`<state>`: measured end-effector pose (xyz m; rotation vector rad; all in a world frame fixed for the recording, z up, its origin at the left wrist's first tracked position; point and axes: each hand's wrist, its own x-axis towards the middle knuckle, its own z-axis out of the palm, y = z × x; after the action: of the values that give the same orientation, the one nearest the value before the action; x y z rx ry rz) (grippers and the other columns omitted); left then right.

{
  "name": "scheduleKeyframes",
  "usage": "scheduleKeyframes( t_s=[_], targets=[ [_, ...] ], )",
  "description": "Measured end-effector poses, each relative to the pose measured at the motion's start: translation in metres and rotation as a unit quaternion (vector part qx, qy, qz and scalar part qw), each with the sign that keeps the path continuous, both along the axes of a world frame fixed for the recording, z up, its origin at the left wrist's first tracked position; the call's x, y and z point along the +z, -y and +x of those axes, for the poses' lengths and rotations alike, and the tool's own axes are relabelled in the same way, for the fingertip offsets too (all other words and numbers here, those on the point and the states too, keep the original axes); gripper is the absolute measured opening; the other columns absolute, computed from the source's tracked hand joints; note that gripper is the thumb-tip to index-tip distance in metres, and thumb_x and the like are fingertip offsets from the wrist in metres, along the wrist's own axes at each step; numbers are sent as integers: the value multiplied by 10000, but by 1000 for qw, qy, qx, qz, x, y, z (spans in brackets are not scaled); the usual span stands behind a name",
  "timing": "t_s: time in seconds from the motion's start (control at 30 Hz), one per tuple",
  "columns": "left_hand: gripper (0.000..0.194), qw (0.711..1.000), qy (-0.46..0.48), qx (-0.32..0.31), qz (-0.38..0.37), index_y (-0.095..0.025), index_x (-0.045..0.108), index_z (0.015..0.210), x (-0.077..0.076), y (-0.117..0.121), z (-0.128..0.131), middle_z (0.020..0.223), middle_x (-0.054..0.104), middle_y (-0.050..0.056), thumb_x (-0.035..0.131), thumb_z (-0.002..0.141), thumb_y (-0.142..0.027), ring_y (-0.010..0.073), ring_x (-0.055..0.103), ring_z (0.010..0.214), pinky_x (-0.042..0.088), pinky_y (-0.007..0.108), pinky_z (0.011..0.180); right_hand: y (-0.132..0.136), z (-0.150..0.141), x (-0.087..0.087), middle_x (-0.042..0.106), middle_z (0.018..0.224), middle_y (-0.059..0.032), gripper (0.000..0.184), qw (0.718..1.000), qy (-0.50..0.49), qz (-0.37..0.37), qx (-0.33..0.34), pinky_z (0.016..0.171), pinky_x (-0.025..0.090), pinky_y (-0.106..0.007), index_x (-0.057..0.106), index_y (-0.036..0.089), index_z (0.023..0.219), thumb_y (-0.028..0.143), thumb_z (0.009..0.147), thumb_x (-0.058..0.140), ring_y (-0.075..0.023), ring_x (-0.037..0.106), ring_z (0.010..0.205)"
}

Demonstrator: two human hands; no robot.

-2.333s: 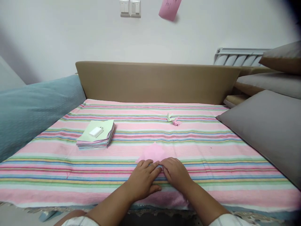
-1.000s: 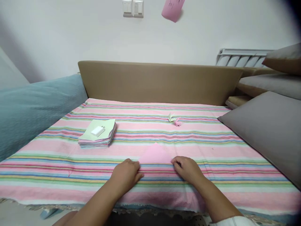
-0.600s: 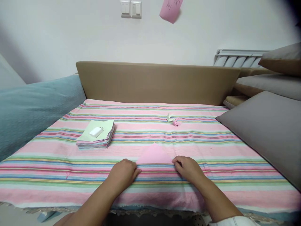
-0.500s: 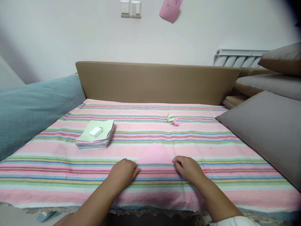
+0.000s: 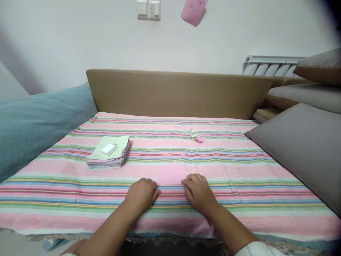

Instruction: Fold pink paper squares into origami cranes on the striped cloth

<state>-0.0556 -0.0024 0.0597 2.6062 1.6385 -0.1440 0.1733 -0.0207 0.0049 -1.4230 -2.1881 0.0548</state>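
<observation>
Pink paper (image 5: 172, 174) flat on striped cloth (image 5: 165, 142), between hands, point facing away, straight edge near person. Left hand (image 5: 141, 193) curled at left corner; pinching or only pressing, can't tell. Right hand (image 5: 201, 193) bent over right part of edge, covering that corner; grip hidden. Looks like edge being pressed flat; next move calls for light fingers, sheet kept square. Beyond, small green folded piece (image 5: 191, 134) beside pink one (image 5: 199, 139). Off left, paper stack (image 5: 112, 163) bearing white plug (image 5: 108, 149).
</observation>
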Motion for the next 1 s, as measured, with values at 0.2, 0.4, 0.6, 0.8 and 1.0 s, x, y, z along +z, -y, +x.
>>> scheduleKeyframes(
  t_s=[0.2,0.4,0.6,0.8,1.0],
  targets=[
    [283,1000,-3,1,6,-181,645,795,-3,-1,0,829,652,88,429,850,-357,244,595,829,451,332,682,4,-29,-4,531,935,-59,308,999,36,0,29,786,300,-352,554,243,1135,248,836,478,-208,433,860],
    [291,1000,3,-1,7,-183,641,789,-4,-1,-1,837,654,87,413,853,-352,240,593,833,451,331,690,2,-17,-1,534,889,-48,265,998,54,-17,21,764,292,-328,587,258,1090,247,859,457,-190,437,831],
    [296,1000,3,7,-1,-182,646,778,-1,-2,-1,835,662,89,413,850,-350,240,600,832,450,328,684,3,3,2,554,833,-49,249,998,57,-38,13,750,309,-316,644,249,1011,212,860,449,-180,465,802],
    [303,1000,1,12,-1,-189,649,779,-2,-4,-2,831,663,90,411,851,-362,250,601,835,450,334,671,0,25,8,587,807,-46,255,994,67,-81,-18,742,340,-306,700,272,929,252,871,452,-176,500,798],
    [319,1000,3,13,0,-188,646,755,-1,-5,-2,816,664,86,398,859,-361,251,606,823,445,334,662,-4,41,13,619,813,-48,262,985,86,-149,-34,737,373,-279,706,274,960,287,862,463,-179,530,822]
  ],
)
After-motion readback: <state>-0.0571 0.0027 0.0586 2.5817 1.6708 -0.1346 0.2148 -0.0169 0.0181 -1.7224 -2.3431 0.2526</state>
